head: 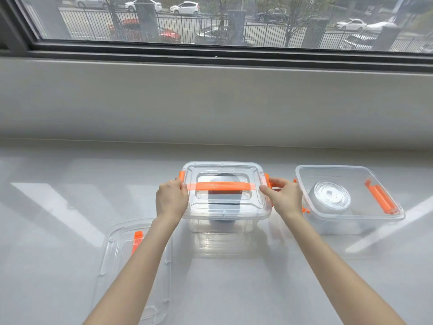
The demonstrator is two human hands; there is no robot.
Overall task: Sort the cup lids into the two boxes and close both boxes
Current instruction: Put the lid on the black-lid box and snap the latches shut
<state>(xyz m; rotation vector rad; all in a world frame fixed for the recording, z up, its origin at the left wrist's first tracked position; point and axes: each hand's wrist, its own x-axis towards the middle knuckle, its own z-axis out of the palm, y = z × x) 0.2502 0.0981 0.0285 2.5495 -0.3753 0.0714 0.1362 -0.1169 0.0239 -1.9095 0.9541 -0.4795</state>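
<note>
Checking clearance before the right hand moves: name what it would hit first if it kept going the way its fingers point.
The right hand points left; its fingers already sit at the middle box's lid, by the orange latch, so that lid edge comes first.

Open counter (70,184) left of boxes (225,221)

The pale grey counter (70,184) is smooth and shiny, with bright stripes of light across it. Behind it a low grey wall (210,102) goes up to a window (210,19) with a dark frame. Outside are a black metal fence (192,29), parked cars (185,8) and thin trees (290,19).
</note>
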